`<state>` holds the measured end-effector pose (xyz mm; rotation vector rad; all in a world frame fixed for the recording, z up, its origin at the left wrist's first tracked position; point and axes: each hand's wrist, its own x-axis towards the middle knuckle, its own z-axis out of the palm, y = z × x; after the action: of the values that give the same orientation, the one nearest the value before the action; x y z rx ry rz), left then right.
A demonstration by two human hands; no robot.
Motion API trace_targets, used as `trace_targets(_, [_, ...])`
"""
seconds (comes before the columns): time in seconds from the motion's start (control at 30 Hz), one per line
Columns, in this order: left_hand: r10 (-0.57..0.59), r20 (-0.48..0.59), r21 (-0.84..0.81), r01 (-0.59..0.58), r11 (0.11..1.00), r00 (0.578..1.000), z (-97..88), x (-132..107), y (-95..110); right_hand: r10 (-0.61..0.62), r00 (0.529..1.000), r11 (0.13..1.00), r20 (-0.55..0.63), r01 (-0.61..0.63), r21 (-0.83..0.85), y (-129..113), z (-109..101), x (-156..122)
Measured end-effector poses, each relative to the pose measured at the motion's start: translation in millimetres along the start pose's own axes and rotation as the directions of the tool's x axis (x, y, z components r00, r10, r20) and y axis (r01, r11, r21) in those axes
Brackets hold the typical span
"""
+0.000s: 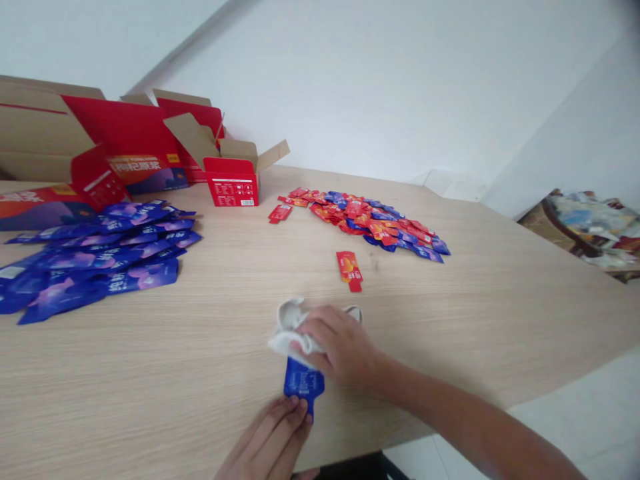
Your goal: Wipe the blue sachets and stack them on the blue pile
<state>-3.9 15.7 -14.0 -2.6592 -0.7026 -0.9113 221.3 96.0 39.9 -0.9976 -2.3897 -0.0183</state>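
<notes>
A blue sachet [304,380] lies on the table near its front edge, its narrow neck toward me. My left hand [277,433] grips that neck, fingertips pressed together on it. Bunched in my right hand [345,347] is a white cloth [290,330], which covers the far end of the blue sachet. Just beyond the cloth lies a single red sachet [349,270], flat on the wood.
A mixed heap of red and blue sachets [360,217] spreads at the back. Blue sachets [110,247] are piled at left. Red cartons stand behind them, including a small box [233,183] with raised flaps. A bin [575,227] stands beyond the table's right edge.
</notes>
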Motion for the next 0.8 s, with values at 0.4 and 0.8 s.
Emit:
trace_targets(0.4, [0.011, 0.060, -0.002, -0.010, 1.000, 0.998, 3.8, -9, 0, 0.126, 0.982, 0.971, 0.140, -0.093, -0.218, 61, 21, 32])
trace_targets(0.8, [-0.087, 0.011, -0.066, 0.088, 0.994, 0.996, 2.0, -1, 5, -0.021, 0.982, 1.000, 0.186, 0.022, -0.003, -28, 13, -30])
